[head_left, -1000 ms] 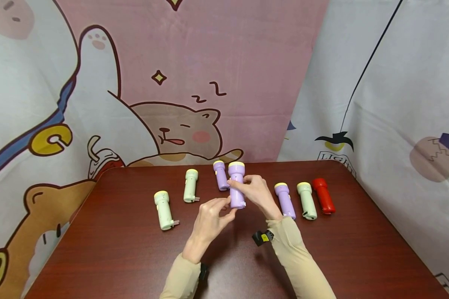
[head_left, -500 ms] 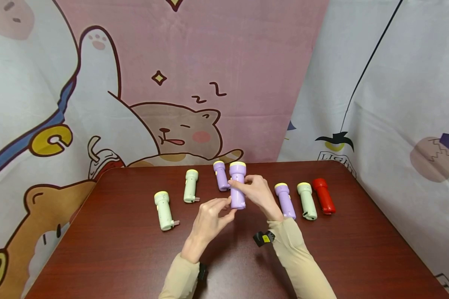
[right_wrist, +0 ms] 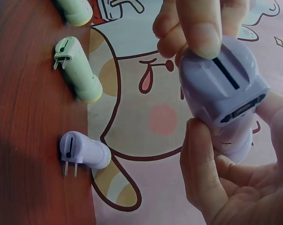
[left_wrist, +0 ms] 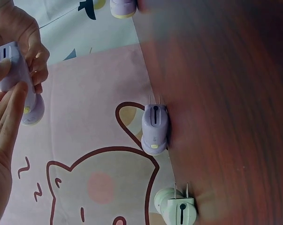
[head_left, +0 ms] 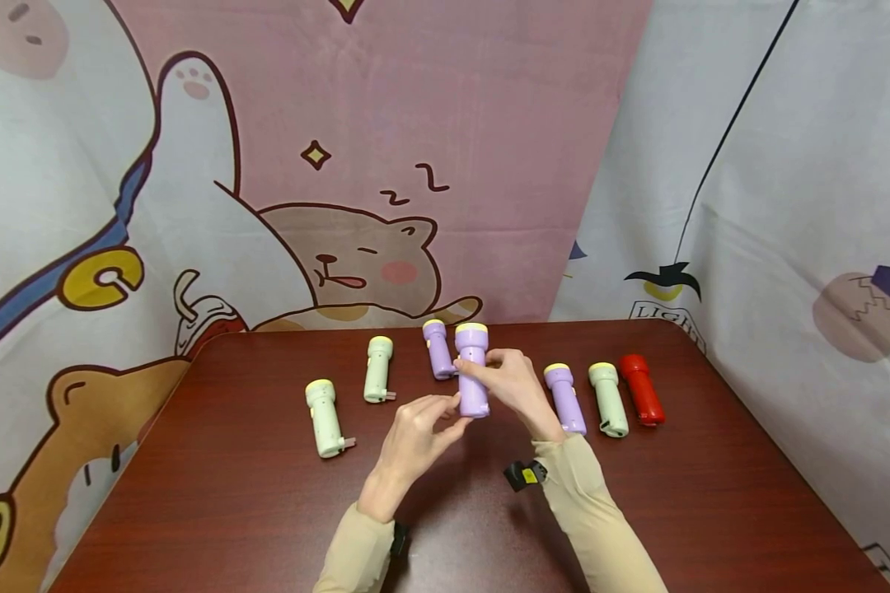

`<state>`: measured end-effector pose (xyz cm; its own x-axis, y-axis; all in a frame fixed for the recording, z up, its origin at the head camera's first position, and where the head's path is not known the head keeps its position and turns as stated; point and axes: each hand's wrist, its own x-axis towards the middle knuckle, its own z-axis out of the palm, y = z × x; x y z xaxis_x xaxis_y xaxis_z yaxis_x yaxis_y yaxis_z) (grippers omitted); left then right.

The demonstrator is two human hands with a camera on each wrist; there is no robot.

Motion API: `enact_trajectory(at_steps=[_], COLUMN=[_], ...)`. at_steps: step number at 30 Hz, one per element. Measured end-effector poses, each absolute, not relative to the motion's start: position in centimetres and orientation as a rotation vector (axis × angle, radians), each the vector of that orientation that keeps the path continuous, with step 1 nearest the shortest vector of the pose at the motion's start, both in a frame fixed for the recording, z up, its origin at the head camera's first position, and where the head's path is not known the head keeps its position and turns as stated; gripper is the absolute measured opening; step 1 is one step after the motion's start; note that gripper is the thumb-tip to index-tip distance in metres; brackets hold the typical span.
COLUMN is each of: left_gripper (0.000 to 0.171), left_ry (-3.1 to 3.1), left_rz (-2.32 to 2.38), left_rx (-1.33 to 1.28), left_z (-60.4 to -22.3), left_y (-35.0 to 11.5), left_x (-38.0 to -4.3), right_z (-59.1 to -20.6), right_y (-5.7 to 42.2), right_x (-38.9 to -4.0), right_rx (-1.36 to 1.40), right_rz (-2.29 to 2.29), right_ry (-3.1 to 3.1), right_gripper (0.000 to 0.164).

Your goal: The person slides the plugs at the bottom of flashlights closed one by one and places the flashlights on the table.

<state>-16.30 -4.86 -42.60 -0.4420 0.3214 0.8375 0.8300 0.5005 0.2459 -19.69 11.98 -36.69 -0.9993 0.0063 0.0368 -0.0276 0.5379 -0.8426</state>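
A purple flashlight (head_left: 473,371) with a yellow rim is held upright above the table, lens end up. My right hand (head_left: 515,380) grips its body, with the thumb across the front. At the base my left hand (head_left: 417,432) pinches the tail end; in the right wrist view its thumb (right_wrist: 204,40) presses beside a dark slot. No prongs stick out of this base there. Behind it another purple flashlight (head_left: 437,350) stands on the table, its metal prongs out in the left wrist view.
Two pale green flashlights (head_left: 325,418) (head_left: 378,369) with prongs out stand at the left. A purple flashlight (head_left: 565,399), a pale green one (head_left: 609,399) and a red one (head_left: 642,390) stand in a row at the right. A printed cloth (head_left: 489,165) hangs behind the brown table (head_left: 230,511).
The held purple flashlight and both hands have shifted very slightly to the right and toward the person. Both hands keep their hold; the other flashlights stay in place.
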Motion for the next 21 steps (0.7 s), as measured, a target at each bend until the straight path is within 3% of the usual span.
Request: enact_trajectory(at_steps=[21], left_gripper=[0.006], left_ry=[-2.106], left_rz=[-0.752], left_rx=[-0.879], left_z=[-42.9], left_y=[-5.2], left_x=[-16.2], right_z=[-39.2], right_y=[14.8], right_x=[-20.6], right_rx=[-0.082], right_rz=[1.331], right_ry=[-2.741], right_gripper=[0.046])
